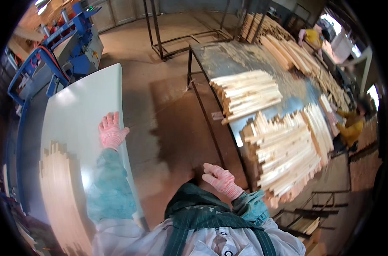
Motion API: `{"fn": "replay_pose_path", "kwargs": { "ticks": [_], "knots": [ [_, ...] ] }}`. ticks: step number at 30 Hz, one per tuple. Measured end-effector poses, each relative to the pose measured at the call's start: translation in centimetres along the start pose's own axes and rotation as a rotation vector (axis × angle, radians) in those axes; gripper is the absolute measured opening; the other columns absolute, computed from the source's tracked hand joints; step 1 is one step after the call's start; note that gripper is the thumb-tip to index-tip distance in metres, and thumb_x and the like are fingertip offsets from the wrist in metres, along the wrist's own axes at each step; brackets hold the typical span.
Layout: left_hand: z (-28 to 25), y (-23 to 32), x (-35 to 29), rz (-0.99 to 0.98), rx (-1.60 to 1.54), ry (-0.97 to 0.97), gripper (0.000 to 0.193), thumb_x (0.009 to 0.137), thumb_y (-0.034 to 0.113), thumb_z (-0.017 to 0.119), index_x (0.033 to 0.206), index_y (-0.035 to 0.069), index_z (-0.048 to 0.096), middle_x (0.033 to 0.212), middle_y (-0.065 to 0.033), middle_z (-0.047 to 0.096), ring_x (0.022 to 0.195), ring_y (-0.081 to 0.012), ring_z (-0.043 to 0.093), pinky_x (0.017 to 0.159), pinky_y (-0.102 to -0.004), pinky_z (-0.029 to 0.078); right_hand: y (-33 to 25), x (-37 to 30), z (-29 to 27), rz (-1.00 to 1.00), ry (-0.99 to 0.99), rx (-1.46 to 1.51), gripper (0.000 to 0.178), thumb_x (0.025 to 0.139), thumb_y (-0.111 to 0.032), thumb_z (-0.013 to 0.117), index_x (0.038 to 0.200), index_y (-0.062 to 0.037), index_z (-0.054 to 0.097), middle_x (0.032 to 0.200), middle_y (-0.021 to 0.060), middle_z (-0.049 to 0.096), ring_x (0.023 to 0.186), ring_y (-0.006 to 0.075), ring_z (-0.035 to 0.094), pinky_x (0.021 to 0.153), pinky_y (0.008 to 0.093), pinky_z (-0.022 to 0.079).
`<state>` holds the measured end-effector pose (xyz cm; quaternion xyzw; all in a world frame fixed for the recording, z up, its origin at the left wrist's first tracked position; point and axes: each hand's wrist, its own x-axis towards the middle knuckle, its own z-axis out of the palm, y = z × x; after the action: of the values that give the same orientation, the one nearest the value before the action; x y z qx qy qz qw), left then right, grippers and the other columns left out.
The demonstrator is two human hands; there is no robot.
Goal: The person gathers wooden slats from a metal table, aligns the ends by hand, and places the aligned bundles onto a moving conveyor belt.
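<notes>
My left hand [112, 131], in a pink-and-white knitted glove, rests over the edge of a pale smooth-topped table [85, 98], fingers stretched and thumb apart. Nothing is in it. A stack of light wooden strips [59, 196] lies on that table, left of my forearm. My right hand [221, 179], gloved the same way, hangs in the air before my dark apron [198, 205], with fingers partly extended and nothing visible in them. To its right, a large pile of wooden strips [283, 149] covers the near end of a metal-topped table [221, 57].
A smaller pile of strips [247, 94] lies farther along the metal-topped table, with longer boards [288, 53] at its far end. Left stands a blue machine [70, 51]. A metal frame [160, 47] is ahead. A person in yellow [351, 126] works at right, another [312, 37] farther back.
</notes>
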<state>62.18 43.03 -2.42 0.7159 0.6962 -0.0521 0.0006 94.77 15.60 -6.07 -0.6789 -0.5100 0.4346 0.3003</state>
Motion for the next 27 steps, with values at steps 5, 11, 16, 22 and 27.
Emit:
{"fn": "replay_pose_path", "kwargs": {
  "ticks": [5, 11, 16, 22, 27],
  "knots": [
    [0.6, 2.3, 7.8, -0.044, -0.008, -0.011, 0.088, 0.075, 0.038, 0.066, 0.149, 0.019, 0.021, 0.154, -0.0102, 0.021, 0.142, -0.0321, 0.017, 0.114, -0.0456, 0.013, -1.6, 11.0, -3.9, -0.064, -0.045, -0.017, 0.052, 0.082, -0.032, 0.069, 0.125, -0.0051, 0.057, 0.113, 0.0154, 0.064, 0.1, 0.0251, 0.063, 0.088, 0.0337, 0.05],
    [-0.4, 2.3, 18.3, -0.029, 0.009, 0.063, 0.082, 0.074, 0.034, 0.068, 0.144, 0.016, 0.029, 0.149, -0.01, 0.028, 0.138, -0.0308, 0.021, 0.112, -0.0447, 0.017, -4.7, 24.2, -3.9, 0.02, -0.253, -0.088, 0.055, 0.084, -0.032, 0.068, 0.13, -0.0055, 0.053, 0.118, 0.0158, 0.062, 0.109, 0.0257, 0.06, 0.093, 0.0328, 0.047],
    [0.0, 1.8, 32.0, -0.027, 0.001, 0.142, 0.085, 0.071, 0.034, 0.071, 0.143, 0.015, 0.03, 0.148, -0.0133, 0.03, 0.138, -0.0349, 0.024, 0.112, -0.0466, 0.019, -6.1, 37.7, -2.8, -0.045, -0.493, -0.252, 0.06, 0.088, -0.043, 0.058, 0.134, -0.0066, 0.048, 0.129, 0.0165, 0.055, 0.119, 0.0315, 0.053, 0.1, 0.0363, 0.041],
    [-1.0, 1.2, 43.8, 0.003, -0.204, -0.101, 0.026, 0.074, 0.034, 0.062, 0.09, 0.017, 0.072, 0.091, -0.0103, 0.07, 0.09, -0.0327, 0.064, 0.082, -0.0379, 0.051, -8.8, 56.7, -3.5, -0.453, -0.328, -0.365, 0.046, 0.079, -0.039, 0.06, 0.115, -0.0102, 0.059, 0.124, 0.0188, 0.055, 0.108, 0.0366, 0.056, 0.09, 0.0418, 0.047],
    [3.4, -2.5, 47.6, 0.716, 0.39, -0.127, 0.01, 0.069, 0.021, 0.06, 0.065, 0.013, 0.065, 0.061, -0.01, 0.059, 0.059, -0.0287, 0.061, 0.049, -0.0442, 0.048, -14.7, 70.0, -7.5, -0.856, -0.276, -0.556, 0.053, 0.087, -0.041, 0.052, 0.123, -0.0029, 0.055, 0.129, 0.0194, 0.053, 0.117, 0.0344, 0.052, 0.096, 0.0407, 0.043]
  ]
}}
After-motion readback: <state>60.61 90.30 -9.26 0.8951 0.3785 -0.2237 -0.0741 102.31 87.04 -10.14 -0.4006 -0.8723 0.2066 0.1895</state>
